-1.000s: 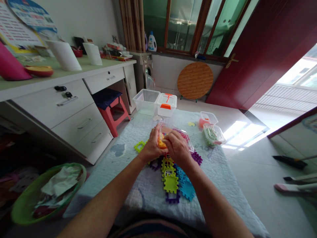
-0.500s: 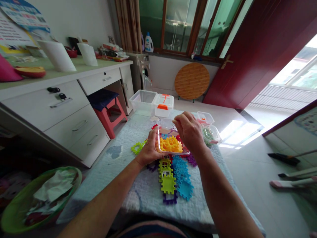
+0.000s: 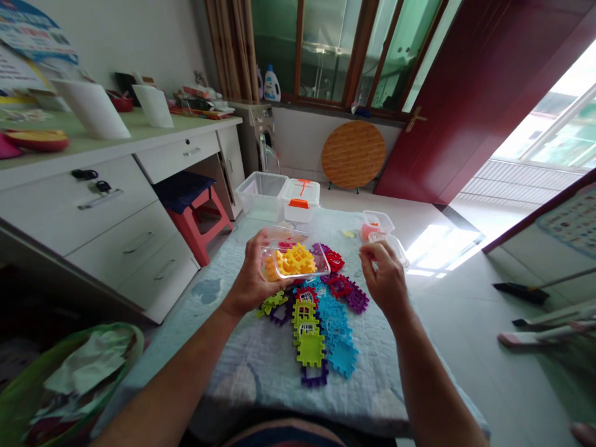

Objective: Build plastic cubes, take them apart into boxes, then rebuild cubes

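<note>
From my head camera, my left hand [image 3: 251, 279] is wrapped around the end of a clear plastic tub [image 3: 323, 266], thumb below and fingers round the far side, holding it tilted towards me over the middle of the cloth-covered worktop [image 3: 372, 385]. My right hand [image 3: 384, 273] is off to the side, well apart from the tub, its fingers partly curled; I cannot tell whether anything is pinched in them. As I judge it, the sorting is partway: yellow interlocking blocks [image 3: 298, 261] sit in the tub, while lime-green blocks [image 3: 311, 349], blue blocks [image 3: 343, 355], purple blocks [image 3: 357, 299] and red blocks [image 3: 341, 286] lie loose and overlapping outside it. The tub hides some of that pile, so I can't count what is left. At the far edge stand 2 clear boxes, an open bin [image 3: 261, 205] and a lidded box with an orange latch [image 3: 300, 211]. On my right is a small clear container [image 3: 379, 221], and my right hand partly blocks another clear box [image 3: 398, 248] just beside it.
</note>
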Available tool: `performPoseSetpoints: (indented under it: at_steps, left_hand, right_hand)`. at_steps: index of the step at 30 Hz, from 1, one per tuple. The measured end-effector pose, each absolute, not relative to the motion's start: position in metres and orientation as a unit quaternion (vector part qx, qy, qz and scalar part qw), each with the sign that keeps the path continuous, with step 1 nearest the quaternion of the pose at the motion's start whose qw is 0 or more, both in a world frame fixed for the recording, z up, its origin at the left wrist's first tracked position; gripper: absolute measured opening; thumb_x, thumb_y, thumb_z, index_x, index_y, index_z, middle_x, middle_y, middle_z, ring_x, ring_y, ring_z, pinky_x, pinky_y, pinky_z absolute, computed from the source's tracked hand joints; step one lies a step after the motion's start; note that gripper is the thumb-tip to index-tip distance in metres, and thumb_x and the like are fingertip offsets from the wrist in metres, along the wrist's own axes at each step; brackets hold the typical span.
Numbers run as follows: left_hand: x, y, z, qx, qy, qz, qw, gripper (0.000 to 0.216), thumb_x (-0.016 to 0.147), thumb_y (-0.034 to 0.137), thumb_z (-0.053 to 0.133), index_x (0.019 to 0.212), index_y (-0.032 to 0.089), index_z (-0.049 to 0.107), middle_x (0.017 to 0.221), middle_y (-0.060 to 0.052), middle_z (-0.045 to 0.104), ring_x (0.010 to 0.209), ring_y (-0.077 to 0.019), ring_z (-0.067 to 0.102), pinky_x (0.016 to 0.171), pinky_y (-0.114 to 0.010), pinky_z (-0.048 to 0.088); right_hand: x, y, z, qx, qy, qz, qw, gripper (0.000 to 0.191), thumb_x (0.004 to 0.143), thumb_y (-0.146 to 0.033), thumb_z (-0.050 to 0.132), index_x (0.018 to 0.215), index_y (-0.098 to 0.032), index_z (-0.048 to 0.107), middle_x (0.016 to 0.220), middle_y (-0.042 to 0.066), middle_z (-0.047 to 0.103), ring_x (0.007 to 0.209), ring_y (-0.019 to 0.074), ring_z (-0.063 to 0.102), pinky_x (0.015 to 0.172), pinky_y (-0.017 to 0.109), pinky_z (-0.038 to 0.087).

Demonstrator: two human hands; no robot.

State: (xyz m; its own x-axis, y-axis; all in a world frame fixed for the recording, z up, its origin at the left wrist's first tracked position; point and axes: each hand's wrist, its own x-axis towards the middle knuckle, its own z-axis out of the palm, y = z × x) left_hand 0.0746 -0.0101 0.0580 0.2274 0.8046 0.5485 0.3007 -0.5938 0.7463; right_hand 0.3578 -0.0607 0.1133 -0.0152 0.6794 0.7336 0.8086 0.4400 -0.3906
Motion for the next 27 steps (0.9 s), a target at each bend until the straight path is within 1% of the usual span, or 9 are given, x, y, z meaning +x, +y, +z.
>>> performPoseSetpoints:
  at_steps: [2,5,8,11,16,20,24,27]
  left_hand:
    - [0.070,-0.013,0.065,0.765,0.386,0.476,0.197,0.107,0.069,0.032,0.085,0.154,0.032,0.019,0.147,-0.013,0.031,0.139,-0.0333,0.037,0.112,-0.051,0.040]
    - [0.066,-0.019,0.075,0.788,0.386,0.456,0.148,0.105,0.069,0.027,0.083,0.153,0.032,0.022,0.147,-0.013,0.031,0.141,-0.0336,0.034,0.113,-0.051,0.040]
    - [0.063,-0.025,0.084,0.806,0.386,0.438,0.099,0.104,0.071,0.021,0.080,0.154,0.032,0.020,0.148,-0.013,0.030,0.141,-0.0344,0.033,0.113,-0.053,0.039]
    - [0.060,-0.027,0.091,0.826,0.385,0.412,0.023,0.102,0.074,0.013,0.076,0.155,0.034,0.018,0.149,-0.013,0.030,0.140,-0.0345,0.035,0.114,-0.054,0.039]
    - [0.058,-0.024,0.097,0.868,0.335,0.355,-0.087,0.098,0.078,0.003,0.066,0.156,0.034,0.016,0.147,-0.014,0.033,0.140,-0.0363,0.036,0.114,-0.056,0.039]
    - [0.059,-0.021,0.102,0.893,0.279,0.327,-0.135,0.091,0.083,0.000,0.060,0.155,0.034,0.017,0.144,-0.014,0.038,0.141,-0.0348,0.036,0.114,-0.056,0.040]
    - [0.052,-0.018,0.106,0.899,0.260,0.317,-0.154,0.086,0.084,0.001,0.060,0.153,0.036,0.023,0.142,-0.011,0.041,0.141,-0.0332,0.037,0.113,-0.054,0.042]
    - [0.045,-0.018,0.108,0.898,0.264,0.311,-0.164,0.086,0.082,0.002,0.063,0.152,0.036,0.026,0.143,-0.011,0.042,0.141,-0.0334,0.038,0.114,-0.054,0.041]
  right_hand:
    - [0.358,-0.070,0.096,-0.527,-0.707,-0.069,0.467,0.010,0.094,-0.017,0.049,0.090,-0.022,0.057,0.086,0.004,0.056,0.083,0.0193,0.055,0.076,0.034,0.046]
    - [0.354,-0.077,0.073,-0.523,-0.712,-0.076,0.463,0.011,0.093,-0.014,0.049,0.091,-0.022,0.056,0.088,0.004,0.056,0.085,0.0200,0.054,0.079,0.035,0.047]
    - [0.347,-0.078,0.055,-0.519,-0.722,-0.084,0.450,0.013,0.093,-0.012,0.049,0.090,-0.022,0.056,0.088,0.005,0.055,0.085,0.0204,0.052,0.079,0.036,0.046]
    - [0.341,-0.078,0.041,-0.518,-0.735,-0.078,0.430,0.013,0.093,-0.012,0.049,0.089,-0.022,0.057,0.088,0.005,0.056,0.084,0.0204,0.050,0.080,0.036,0.044]
    - [0.336,-0.079,0.029,-0.516,-0.750,-0.053,0.411,0.014,0.093,-0.011,0.049,0.089,-0.021,0.058,0.090,0.005,0.058,0.087,0.0204,0.050,0.082,0.036,0.043]
    - [0.336,-0.080,0.025,-0.521,-0.757,-0.050,0.390,0.013,0.093,-0.012,0.051,0.087,-0.021,0.058,0.091,0.006,0.059,0.087,0.0206,0.049,0.083,0.037,0.041]
    - [0.336,-0.081,0.025,-0.529,-0.764,-0.048,0.367,0.013,0.092,-0.013,0.053,0.085,-0.021,0.060,0.091,0.005,0.061,0.089,0.0210,0.049,0.083,0.037,0.039]
    - [0.336,-0.081,0.026,-0.522,-0.769,-0.044,0.367,0.012,0.092,-0.013,0.055,0.087,-0.022,0.061,0.090,0.005,0.062,0.089,0.0210,0.050,0.083,0.036,0.040]
